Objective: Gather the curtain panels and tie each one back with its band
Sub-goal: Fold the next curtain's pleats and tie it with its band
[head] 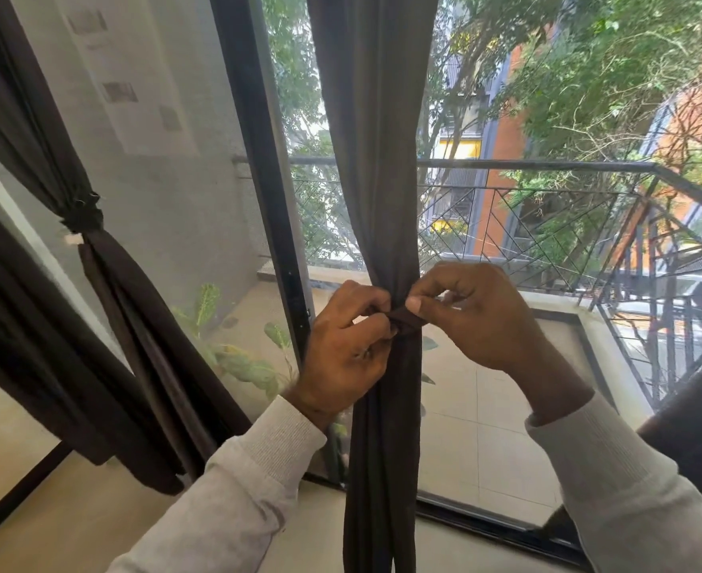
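A person in pale grey sleeves cinches a dark brown fabric curtain panel (376, 159) at a glazed balcony door; the panel hangs vertically at centre frame, gathered to a narrow waist at hand height. The left hand (347, 349) and right hand (471, 316) each pinch an end of the matching dark brown fabric band (405, 318) with curled fingers, apparently to draw it tight across the folds; the band lies roughly horizontal across the panel's long axis. A second dark curtain panel (105, 258) at left is already tied.
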